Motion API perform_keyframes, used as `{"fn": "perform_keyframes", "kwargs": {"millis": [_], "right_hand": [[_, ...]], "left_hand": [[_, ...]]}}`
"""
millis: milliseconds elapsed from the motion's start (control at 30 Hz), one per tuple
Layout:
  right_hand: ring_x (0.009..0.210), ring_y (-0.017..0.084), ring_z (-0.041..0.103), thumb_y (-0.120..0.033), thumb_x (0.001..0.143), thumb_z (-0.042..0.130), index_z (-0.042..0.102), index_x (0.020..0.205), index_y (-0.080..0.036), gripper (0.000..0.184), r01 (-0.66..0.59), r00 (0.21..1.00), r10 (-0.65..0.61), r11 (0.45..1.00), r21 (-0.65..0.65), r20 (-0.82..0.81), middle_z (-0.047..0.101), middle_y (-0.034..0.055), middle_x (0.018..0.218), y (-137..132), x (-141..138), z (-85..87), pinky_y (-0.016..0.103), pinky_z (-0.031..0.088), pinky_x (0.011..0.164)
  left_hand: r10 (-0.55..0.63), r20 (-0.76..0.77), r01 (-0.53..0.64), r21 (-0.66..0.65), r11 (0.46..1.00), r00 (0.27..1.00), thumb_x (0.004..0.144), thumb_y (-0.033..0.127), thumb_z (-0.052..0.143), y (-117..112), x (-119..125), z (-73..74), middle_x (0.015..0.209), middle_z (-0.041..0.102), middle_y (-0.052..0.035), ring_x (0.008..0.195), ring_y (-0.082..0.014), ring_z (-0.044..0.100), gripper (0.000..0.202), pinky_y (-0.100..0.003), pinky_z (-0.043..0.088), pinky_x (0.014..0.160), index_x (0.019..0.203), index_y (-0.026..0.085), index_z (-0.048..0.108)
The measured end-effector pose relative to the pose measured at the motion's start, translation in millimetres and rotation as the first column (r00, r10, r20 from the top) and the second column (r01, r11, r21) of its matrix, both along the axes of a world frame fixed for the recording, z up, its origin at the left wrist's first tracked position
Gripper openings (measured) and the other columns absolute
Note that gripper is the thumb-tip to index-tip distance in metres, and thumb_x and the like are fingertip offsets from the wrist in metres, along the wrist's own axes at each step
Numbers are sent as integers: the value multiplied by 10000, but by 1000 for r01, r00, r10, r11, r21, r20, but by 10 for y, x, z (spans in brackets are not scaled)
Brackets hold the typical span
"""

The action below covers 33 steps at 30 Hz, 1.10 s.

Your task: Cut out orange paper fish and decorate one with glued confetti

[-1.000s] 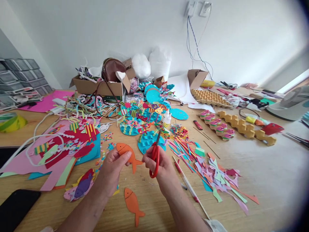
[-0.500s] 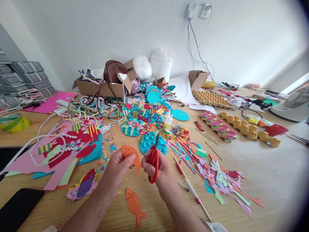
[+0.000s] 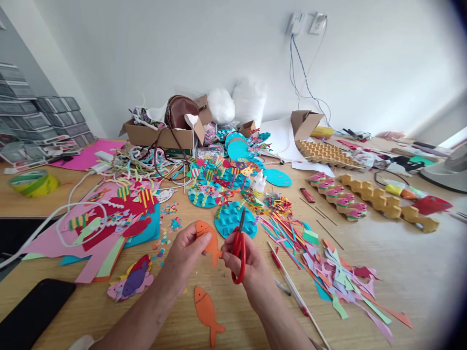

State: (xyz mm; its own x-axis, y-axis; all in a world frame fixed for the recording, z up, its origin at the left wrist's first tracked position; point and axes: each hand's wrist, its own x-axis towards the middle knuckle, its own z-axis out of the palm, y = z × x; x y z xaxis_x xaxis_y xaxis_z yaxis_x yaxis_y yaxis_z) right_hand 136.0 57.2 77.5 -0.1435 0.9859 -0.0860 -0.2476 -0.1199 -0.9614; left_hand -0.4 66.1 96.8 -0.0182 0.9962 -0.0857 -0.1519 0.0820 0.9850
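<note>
Between the thumb and fingers of my left hand [image 3: 186, 255] is an orange fish cutout [image 3: 208, 239], its head up and its tail towards the right. My right hand [image 3: 248, 257] is closed round red-handled scissors [image 3: 240, 248], whose dark blades point up and away from me. Its thumb and fingertips are at the fish's tail. A second orange fish cutout [image 3: 206, 311] lies flat on the table below my hands. Beyond the scissors sits a blue bumpy disc [image 3: 228, 221].
Paper scraps [image 3: 339, 277] and thin strips are strewn at the right, beside a long white stick [image 3: 292, 282]. Stacked fish cutouts [image 3: 131, 279] and a black phone [image 3: 36, 308] lie at the left. Egg-carton pieces [image 3: 383, 197] and a cardboard box [image 3: 160, 138] stand farther back.
The whole view has shifted slightly, so the scene sits farther right and a bit lower. Both hands keep the same hold on the fish and the scissors.
</note>
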Motion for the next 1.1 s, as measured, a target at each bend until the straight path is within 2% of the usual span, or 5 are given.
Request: {"fn": "perform_keyframes", "kwargs": {"millis": [267, 500, 800, 933, 1100], "right_hand": [[592, 108, 468, -256, 650, 668, 516, 764, -185, 202, -100, 992, 101, 995, -23, 76, 549, -19, 688, -99, -43, 70, 219, 361, 518], [569, 110, 430, -423, 784, 558, 501, 729, -180, 256, -150, 957, 129, 987, 63, 261, 490, -24, 629, -55, 101, 108, 233, 344, 522], [581, 93, 426, -266, 633, 708, 524, 765, -186, 241, -126, 992, 126, 992, 5, -21, 526, -33, 682, 15, -39, 340, 208, 335, 520], [548, 84, 403, -252, 586, 727, 509, 738, -189, 273, -103, 994, 101, 994, -44, -49, 505, -48, 648, 17, -110, 355, 197, 306, 484], [544, 90, 393, -342, 598, 726, 483, 736, -196, 315, -106, 994, 104, 994, -29, -42, 488, -48, 638, 10, -152, 315, 212, 305, 496]], "left_hand": [[5, 16, -6, 55, 998, 1000, 766, 329, 562, 1, -29, -63, 581, 395, 55, 541, -91, 340, 208, -190, 317, 510, 641, 181, 487], [-37, -69, 40, 31, 999, 997, 728, 316, 560, -59, -74, 53, 571, 343, 58, 542, -99, 310, 237, -202, 295, 514, 583, 189, 422], [-175, -113, 179, 31, 983, 978, 752, 299, 526, -81, -57, 74, 556, 353, 57, 534, -96, 308, 241, -198, 270, 490, 564, 185, 428], [-127, -117, 134, 51, 990, 985, 752, 299, 540, -87, -49, 74, 574, 401, 46, 553, -104, 343, 206, -202, 301, 509, 594, 184, 476], [-71, -111, 79, 74, 994, 991, 756, 291, 534, -100, -24, 104, 597, 456, 28, 594, -122, 413, 187, -213, 352, 557, 600, 191, 510]]}}
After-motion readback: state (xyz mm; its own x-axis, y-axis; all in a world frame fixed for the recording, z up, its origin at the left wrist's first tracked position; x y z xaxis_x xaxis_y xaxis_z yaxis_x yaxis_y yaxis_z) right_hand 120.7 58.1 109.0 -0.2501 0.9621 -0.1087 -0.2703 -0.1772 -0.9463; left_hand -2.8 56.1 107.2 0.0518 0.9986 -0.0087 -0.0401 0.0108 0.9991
